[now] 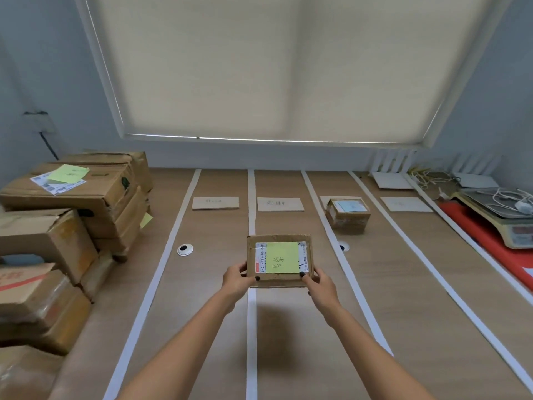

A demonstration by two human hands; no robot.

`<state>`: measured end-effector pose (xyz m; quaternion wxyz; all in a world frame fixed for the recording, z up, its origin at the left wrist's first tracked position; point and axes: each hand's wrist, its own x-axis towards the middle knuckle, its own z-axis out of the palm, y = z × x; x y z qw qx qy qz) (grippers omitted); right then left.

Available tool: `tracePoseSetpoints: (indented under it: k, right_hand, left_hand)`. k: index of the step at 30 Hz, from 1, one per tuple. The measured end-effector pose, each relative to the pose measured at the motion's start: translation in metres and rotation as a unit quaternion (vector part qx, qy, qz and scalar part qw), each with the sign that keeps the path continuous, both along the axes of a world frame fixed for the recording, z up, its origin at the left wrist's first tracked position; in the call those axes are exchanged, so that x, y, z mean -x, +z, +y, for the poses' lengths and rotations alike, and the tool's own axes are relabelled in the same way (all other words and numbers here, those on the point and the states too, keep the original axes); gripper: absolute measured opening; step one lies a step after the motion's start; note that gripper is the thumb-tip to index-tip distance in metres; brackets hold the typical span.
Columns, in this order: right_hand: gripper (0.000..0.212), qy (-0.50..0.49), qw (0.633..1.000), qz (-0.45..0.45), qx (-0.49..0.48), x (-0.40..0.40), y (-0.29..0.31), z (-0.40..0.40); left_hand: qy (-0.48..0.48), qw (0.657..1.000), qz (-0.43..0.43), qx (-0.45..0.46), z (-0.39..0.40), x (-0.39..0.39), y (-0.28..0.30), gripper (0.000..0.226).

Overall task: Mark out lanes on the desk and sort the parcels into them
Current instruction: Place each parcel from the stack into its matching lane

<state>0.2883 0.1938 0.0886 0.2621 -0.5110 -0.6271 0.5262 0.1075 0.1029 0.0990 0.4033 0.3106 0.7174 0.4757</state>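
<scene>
The bench (pixel 219 327) is running away toward a blind-covered window, and five white tape strips (pixel 161 272) are dividing it into lanes. At the far end, four label cards (pixel 215 203) are lying flat, one per lane, though the third is partly hidden under a small parcel (pixel 348 215) sitting on it. On the left, a pile of cardboard boxes (pixel 57 232) is stacking up — too jumbled to count exactly. On the right, a weighing scale (pixel 499 215) is resting on a red mat (pixel 490 243), with two white routers behind it.

Both arms are reaching straight forward, wrists level. The left hand (pixel 237 280) and the right hand (pixel 320 287) are each pinching a near corner of one held parcel (pixel 279 259) — thumbs lying on its top face, fingers curling beneath. The parcel is hanging above the bench, over the second tape strip from the left, extending forward beyond the grip on each side. A green sticky note (pixel 281 257) with handwriting is covering most of its shipping label.
</scene>
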Motion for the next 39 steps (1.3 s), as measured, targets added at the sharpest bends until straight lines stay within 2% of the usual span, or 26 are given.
tracePoseSetpoints:
  k: [13,18,28,39]
  right_hand:
    - [0.034,0.011,1.000,-0.019,0.022,-0.202,0.002,0.175]
    - [0.036,0.020,0.999,-0.027,0.022,-0.246,0.005,0.209]
    - [0.032,-0.056,0.997,-0.033,0.045,-0.354,-0.010,0.265]
    - [0.032,-0.037,0.999,-0.013,0.034,-0.437,-0.002,0.417]
  left_hand:
    - [0.011,1.000,-0.006,0.010,0.163,-0.209,-0.003,0.043]
    - [0.009,1.000,0.000,0.016,0.204,-0.251,-0.005,0.040]
    - [-0.037,0.999,0.016,0.003,0.285,-0.349,-0.019,0.034]
    - [0.031,0.999,0.028,0.005,0.420,-0.452,-0.006,0.038]
